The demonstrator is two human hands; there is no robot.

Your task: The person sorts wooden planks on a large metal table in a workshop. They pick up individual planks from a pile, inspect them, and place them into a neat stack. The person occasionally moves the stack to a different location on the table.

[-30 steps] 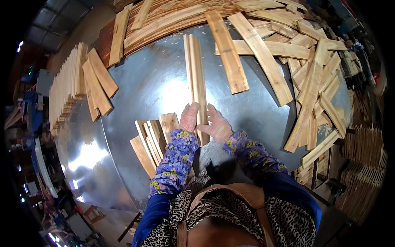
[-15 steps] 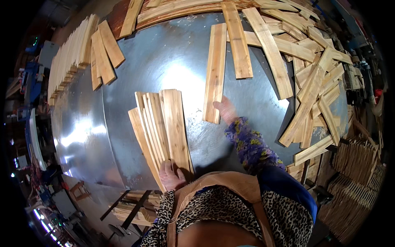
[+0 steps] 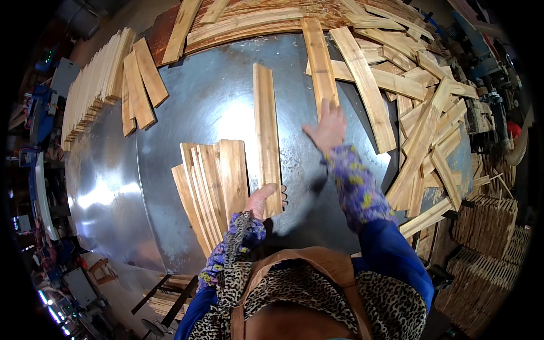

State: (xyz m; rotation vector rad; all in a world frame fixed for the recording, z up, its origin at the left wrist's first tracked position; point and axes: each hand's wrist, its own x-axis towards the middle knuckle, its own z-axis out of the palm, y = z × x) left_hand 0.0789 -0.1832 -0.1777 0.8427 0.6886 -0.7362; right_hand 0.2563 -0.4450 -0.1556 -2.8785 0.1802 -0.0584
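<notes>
My left hand (image 3: 260, 200) grips the near end of a long wooden board (image 3: 265, 124), thumb on top and fingers round its edge. That board points away from me over the metal tabletop. Just left of it, several wooden slats (image 3: 232, 170) lie side by side in a slightly fanned bundle. My right hand (image 3: 330, 126) reaches forward with fingers spread, its fingertips over the near end of another wooden board (image 3: 319, 65). Whether they touch that board I cannot tell. To its right another loose board (image 3: 362, 85) slants toward me.
A jumbled heap of boards (image 3: 422, 136) covers the table's right side. At the far left stands a row of boards on edge (image 3: 93, 88), with loose boards (image 3: 139, 79) beside it. More planks (image 3: 243, 25) lie along the back. Stacked wood (image 3: 481, 226) stands at the lower right.
The board my right hand held has moved left and is now in my left hand, which has left the slat bundle. My right hand has let go and moved forward to another board.
</notes>
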